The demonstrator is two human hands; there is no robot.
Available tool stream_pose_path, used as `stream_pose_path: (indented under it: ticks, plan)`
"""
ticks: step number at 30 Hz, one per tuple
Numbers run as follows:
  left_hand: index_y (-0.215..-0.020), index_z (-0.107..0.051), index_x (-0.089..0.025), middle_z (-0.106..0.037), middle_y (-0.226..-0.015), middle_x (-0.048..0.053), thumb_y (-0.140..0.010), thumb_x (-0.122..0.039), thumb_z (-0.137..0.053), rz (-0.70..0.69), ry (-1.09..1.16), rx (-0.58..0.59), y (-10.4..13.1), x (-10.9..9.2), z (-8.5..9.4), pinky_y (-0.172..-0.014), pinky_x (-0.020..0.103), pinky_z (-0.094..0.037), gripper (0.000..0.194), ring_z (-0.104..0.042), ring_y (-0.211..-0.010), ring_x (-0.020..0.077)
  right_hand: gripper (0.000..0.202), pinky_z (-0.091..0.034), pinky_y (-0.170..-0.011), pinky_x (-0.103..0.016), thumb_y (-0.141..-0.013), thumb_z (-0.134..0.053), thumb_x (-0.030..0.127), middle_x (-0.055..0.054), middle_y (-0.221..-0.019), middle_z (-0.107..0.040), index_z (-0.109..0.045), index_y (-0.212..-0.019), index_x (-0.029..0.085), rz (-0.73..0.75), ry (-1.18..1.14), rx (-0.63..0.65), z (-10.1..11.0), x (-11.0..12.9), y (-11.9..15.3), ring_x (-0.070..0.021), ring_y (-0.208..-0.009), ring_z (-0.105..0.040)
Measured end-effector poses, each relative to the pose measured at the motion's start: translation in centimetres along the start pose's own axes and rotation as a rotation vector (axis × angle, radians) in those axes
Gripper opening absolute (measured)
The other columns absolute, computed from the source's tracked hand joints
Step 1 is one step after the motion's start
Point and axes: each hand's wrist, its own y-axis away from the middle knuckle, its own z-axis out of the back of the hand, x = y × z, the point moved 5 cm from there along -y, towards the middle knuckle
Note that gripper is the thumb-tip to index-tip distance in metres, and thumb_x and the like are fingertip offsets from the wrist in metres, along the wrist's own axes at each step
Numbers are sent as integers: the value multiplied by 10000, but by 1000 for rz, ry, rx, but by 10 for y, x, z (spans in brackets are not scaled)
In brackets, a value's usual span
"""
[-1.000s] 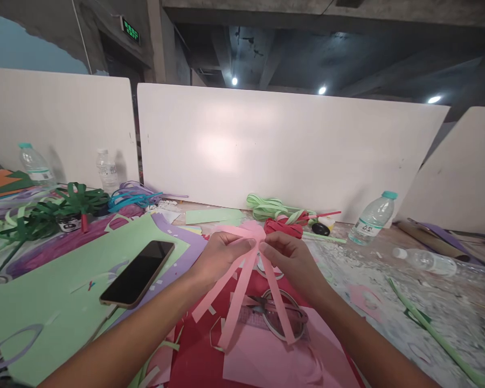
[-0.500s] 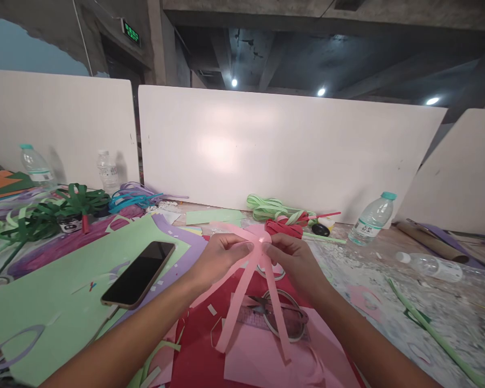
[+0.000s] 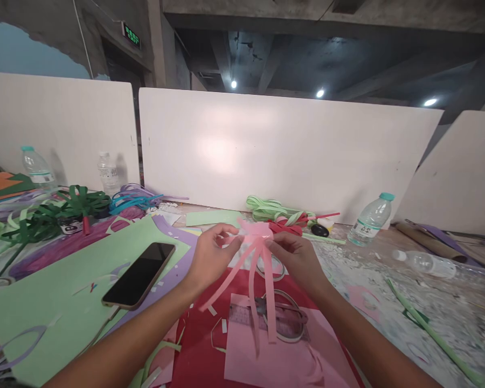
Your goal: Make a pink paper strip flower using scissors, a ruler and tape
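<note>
Four plastic bottles (image 3: 367,225): three upright near the far edge of the bench (image 3: 469,318), one lying on its side toward the right end; two caps are teal, two white. Behind that edge, three white panels (image 3: 291,156). Nearer the front edge, one smartphone (image 3: 139,275), one pair of scissors (image 3: 261,305), two rings (image 3: 293,339) resembling tape rolls, and one pink paper piece (image 3: 259,230) with three visible hanging strips. Toward the right, one cardboard tube (image 3: 430,242). Overhead, three lit lamps (image 3: 320,94), one exit sign (image 3: 131,34). Paper scraps: too many to count.
</note>
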Motion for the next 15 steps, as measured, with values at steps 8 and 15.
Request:
stream_pose_path:
  ticks: [8, 15]
  plan:
    - [-889, -694, -231, -701, -956, 43, -827, -220, -529, -422, -394, 157, 21, -17, -20, -854, 363, -368, 176, -551, -899, 228, 275, -349, -546, -267, -776, -624, 448, 9, -634, -518, -638, -722, 179, -65, -60, -114, 0, -8, -1, -140, -584, -431]
    - [-853, -722, -206, -688, -882, 59, -885, -365, -455, -102, -177, 324, 14, -2, -27, -796, 344, -378, 312, -561, -845, 236, 262, -329, -515, -257, -775, -619, 419, 29, -572, -441, -605, -665, 182, -66, -128, -25, -10, 1, 4, -126, -550, -404]
